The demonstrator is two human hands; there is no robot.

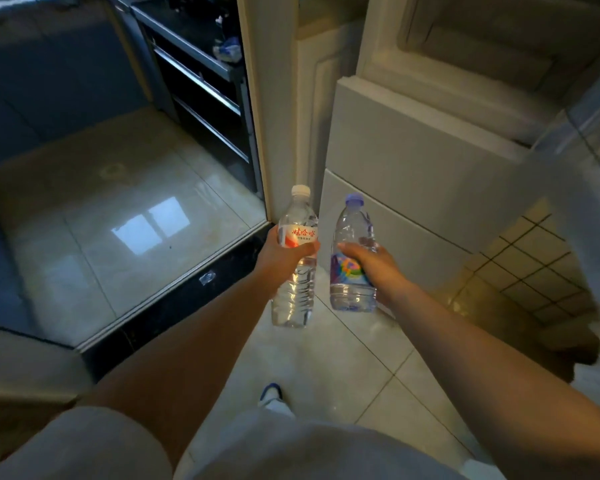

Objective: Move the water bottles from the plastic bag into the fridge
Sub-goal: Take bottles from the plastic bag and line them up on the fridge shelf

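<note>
My left hand (pixel 280 256) grips a clear water bottle with a white cap and a red label (pixel 297 233), held upright. My right hand (pixel 373 263) grips a second clear bottle with a purple cap and a multicoloured label (pixel 350 296), also upright. Both bottles are held side by side in front of me, above the pale floor tiles. The white fridge (pixel 413 161) stands just beyond them at the right, its lower doors closed. Its upper door (pixel 575 157) swings open at the far right. The plastic bag is not in view.
A dark threshold strip (pixel 187 299) separates the floor from a glossy tiled room at the left. A doorframe (pixel 253 98) rises beside the fridge, with a dark metal rack (pixel 201 81) behind it. My shoe (pixel 271 394) shows below.
</note>
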